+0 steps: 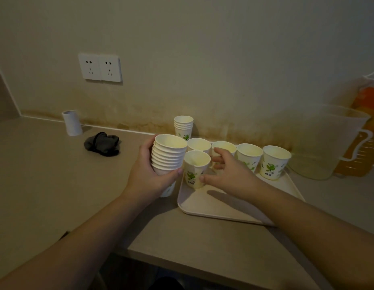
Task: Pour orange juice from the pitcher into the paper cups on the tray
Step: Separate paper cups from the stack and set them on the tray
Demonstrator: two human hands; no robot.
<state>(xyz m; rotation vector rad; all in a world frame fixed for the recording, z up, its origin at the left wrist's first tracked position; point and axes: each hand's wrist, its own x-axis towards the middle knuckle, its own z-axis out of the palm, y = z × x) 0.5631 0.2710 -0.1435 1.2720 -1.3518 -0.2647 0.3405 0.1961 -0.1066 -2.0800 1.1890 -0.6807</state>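
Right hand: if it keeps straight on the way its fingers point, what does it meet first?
Probably the white paper cup in the back row; the right hand fingertips look already at its wall, though depth is unclear.

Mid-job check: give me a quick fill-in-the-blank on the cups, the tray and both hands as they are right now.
1. The left hand grips a ____ of nested paper cups.
2. The right hand holds a single cup standing on the ____.
3. Counting that one, ____ separate cups stand on the tray.
4. The pitcher stands to the ____ of the tray.

Missing words: stack; tray; five; right
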